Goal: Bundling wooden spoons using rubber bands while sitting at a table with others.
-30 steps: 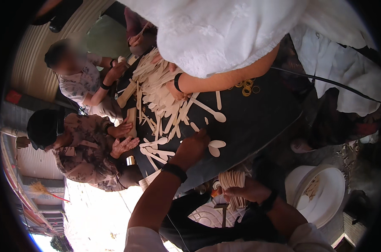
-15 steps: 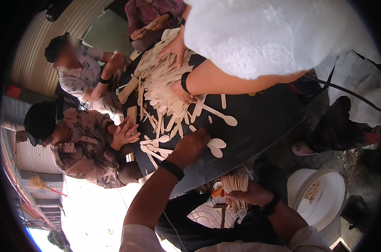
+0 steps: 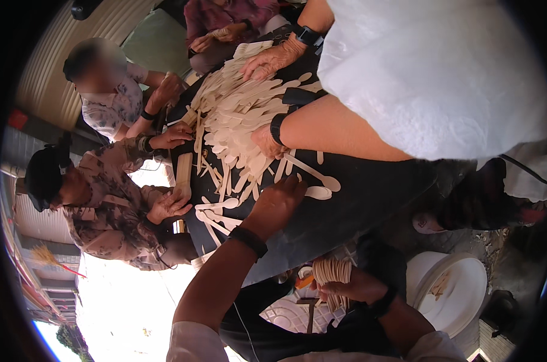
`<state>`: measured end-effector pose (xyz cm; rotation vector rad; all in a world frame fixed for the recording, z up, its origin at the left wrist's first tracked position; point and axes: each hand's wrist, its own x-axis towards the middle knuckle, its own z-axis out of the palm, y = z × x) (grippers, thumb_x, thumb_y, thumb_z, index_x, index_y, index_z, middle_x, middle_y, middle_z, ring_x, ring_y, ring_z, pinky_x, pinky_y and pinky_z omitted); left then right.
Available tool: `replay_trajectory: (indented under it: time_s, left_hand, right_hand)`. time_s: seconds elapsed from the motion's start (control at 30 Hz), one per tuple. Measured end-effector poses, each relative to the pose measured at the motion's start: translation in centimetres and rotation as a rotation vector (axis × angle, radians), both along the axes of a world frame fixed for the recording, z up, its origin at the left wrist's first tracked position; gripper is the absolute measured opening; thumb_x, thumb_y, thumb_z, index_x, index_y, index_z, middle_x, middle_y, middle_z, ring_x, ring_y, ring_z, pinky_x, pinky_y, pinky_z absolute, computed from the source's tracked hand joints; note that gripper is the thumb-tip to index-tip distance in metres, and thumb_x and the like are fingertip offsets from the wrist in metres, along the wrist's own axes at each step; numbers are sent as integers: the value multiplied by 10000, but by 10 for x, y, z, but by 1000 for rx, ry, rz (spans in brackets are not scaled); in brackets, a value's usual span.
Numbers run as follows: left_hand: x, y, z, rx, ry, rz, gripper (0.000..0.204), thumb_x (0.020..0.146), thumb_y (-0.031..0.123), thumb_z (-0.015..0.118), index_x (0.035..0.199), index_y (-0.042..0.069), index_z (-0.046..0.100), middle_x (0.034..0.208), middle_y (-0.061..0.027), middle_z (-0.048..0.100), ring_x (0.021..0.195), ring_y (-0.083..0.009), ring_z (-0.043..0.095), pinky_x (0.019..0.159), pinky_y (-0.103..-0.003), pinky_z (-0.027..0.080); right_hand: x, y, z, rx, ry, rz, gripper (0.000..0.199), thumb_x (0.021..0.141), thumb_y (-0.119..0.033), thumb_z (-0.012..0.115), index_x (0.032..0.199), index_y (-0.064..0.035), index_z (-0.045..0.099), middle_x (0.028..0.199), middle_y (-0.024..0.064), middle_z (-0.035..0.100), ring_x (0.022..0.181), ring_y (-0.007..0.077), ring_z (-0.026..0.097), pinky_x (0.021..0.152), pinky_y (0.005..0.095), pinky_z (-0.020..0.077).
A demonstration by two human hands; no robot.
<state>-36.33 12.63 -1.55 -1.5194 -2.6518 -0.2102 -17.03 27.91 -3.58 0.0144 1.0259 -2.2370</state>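
Note:
My left hand [image 3: 282,196] is closed over the black tabletop [image 3: 370,187], its fingers curled down. A pale wooden spoon [image 3: 319,192] sticks out to the right from under the fingers, its handle hidden by them. Lower down, off the table's edge, my right hand [image 3: 355,285] wraps around a thick bundle of stacked wooden spoons [image 3: 332,271]. Something orange [image 3: 304,282] shows beside that bundle. Ahead of my left hand spreads a big heap of loose wooden spoons [image 3: 243,114], with one long spoon [image 3: 312,171] lying apart from it.
A person in white reaches over the heap from the right, with one hand [image 3: 267,142] at its near edge. Co-workers sit along the left and far sides; one hand [image 3: 169,205] rests by a wooden block [image 3: 183,175]. A white bucket [image 3: 475,283] stands at lower right.
My left hand has moved slightly away from me, the spoon under it moving along. The person in white has shifted right. The patterned-shirt co-worker now reaches one hand toward the heap.

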Motion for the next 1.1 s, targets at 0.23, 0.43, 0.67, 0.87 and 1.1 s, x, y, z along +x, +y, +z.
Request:
replay_trajectory:
  time_s: [0.23, 0.43, 0.67, 0.87, 1.1]
  left_hand:
    - [-16, 47, -3, -93, -50, 157, 206, 756, 16, 502, 959, 8, 534, 947, -164, 521, 818, -288, 604, 687, -360, 510]
    - [-15, 45, -26, 34, 32, 149, 183, 737, 12, 505, 917, -3, 530, 929, -158, 532, 743, -264, 623, 655, -325, 526]
    - [14, 30, 5, 131, 159, 150, 213, 738, 27, 499, 950, 4, 498, 886, -153, 532, 777, -253, 603, 614, -329, 513]
    - [74, 11, 31, 574, -274, 364, 88, 766, 33, 532, 839, 2, 494, 778, -182, 566, 700, -340, 575, 585, -331, 472]
    - [168, -50, 32, 1025, -1613, 495, 230, 880, 118, 493, 1052, -27, 542, 882, -51, 603, 738, -89, 548, 654, -211, 423]
  right_hand:
    - [-4, 0, -12, 28, 15, 11, 413, 865, -135, 568, 1221, -21, 393, 997, 83, 574, 781, 123, 558, 716, 271, 472]
    - [-4, 1, -12, -14, 32, -7, 431, 854, -142, 584, 1220, -12, 398, 978, 91, 584, 772, 139, 571, 711, 284, 478]
    - [2, -2, -19, 116, 81, -169, 394, 814, -119, 624, 1150, -10, 450, 939, 90, 592, 770, 155, 590, 710, 301, 493]
    - [4, -2, -8, 134, 38, -397, 333, 784, -63, 588, 1093, 6, 487, 868, 109, 601, 763, 191, 604, 715, 329, 499]
    - [18, -24, 19, 106, 33, -403, 179, 785, -81, 576, 946, -8, 548, 848, 68, 593, 758, 165, 594, 705, 292, 480]
